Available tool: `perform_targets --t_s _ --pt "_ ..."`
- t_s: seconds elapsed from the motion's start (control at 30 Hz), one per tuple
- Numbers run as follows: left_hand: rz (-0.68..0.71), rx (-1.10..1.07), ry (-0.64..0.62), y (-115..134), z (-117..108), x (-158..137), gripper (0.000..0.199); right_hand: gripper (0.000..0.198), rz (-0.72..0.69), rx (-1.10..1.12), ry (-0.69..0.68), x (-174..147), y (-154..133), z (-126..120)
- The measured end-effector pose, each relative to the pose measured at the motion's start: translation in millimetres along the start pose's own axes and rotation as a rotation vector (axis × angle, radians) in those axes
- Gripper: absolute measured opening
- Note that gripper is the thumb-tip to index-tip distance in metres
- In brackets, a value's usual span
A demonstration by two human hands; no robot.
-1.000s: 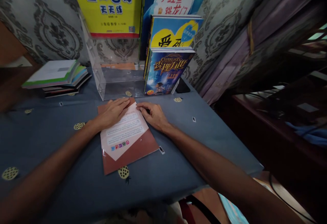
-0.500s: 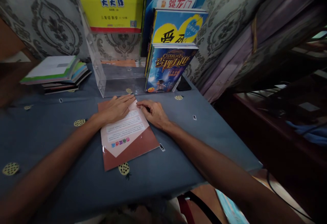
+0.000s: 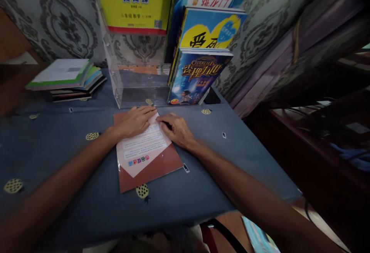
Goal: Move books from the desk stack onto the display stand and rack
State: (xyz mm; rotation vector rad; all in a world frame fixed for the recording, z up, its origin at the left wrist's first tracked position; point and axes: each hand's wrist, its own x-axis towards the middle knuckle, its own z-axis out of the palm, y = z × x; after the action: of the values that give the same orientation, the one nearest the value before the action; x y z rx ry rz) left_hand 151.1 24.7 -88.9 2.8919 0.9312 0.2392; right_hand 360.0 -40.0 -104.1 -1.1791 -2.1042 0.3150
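A thin booklet [image 3: 150,175] with a reddish-brown and pale pink cover lies at a slant on the cloth, its printed text upside down from where I look. My left hand [image 3: 137,121] rests flat across the booklet's far part, fingers stretched out to the right and covering some of it. At the booklet's far right edge is my right hand [image 3: 175,128], its fingers curled, with the index fingertip and thumb at the edge. Whether a single page is caught between them is hard to make out.
Just beyond the booklet stands a clear acrylic rack [image 3: 135,96]. It holds a yellow workbook [image 3: 135,10] and several storybooks, a blue one [image 3: 199,76] in front. A book stack [image 3: 62,76] lies left, a dark phone-like object [image 3: 212,96] right. The blue tablecloth [image 3: 231,156] ends at right.
The whole view has shifted slightly, so things appear a little further right. Both hands keep nearly the same places on the booklet.
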Motion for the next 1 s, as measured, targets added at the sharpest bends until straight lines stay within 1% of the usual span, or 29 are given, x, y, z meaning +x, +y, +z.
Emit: perform_targets --t_s 0.23,0.4,0.47,0.6,0.67,0.83,1.0 --pt "0.017 0.002 -0.032 3.6 0.9 0.4 0.047 0.03 -0.077 -0.059 -0.007 -0.6 0.5 3.1" --pt "0.011 -0.002 -0.024 5.6 2.3 2.1 0.047 0.031 -0.048 -0.043 0.0 -1.9 -0.1 3.9" --pt "0.009 -0.008 -0.017 7.1 1.3 1.1 0.046 0.032 -0.046 -0.027 -0.01 -5.1 0.2 3.3" --pt "0.019 -0.017 -0.009 9.3 -2.2 -2.3 0.047 0.032 -0.111 -0.021 -0.045 -16.1 0.3 -0.2" --pt "0.029 -0.018 -0.005 9.6 -2.8 -3.9 0.047 0.031 -0.128 -0.019 -0.035 -21.1 -1.5 -3.1" --pt "0.057 0.013 0.025 11.2 0.4 -5.6 0.043 0.027 -0.104 -0.044 -0.002 -23.9 -9.5 -9.4" --pt "0.079 0.035 0.052 15.6 3.2 -4.2 0.038 0.026 -0.087 -0.006 -0.014 -21.4 -12.4 -12.2"
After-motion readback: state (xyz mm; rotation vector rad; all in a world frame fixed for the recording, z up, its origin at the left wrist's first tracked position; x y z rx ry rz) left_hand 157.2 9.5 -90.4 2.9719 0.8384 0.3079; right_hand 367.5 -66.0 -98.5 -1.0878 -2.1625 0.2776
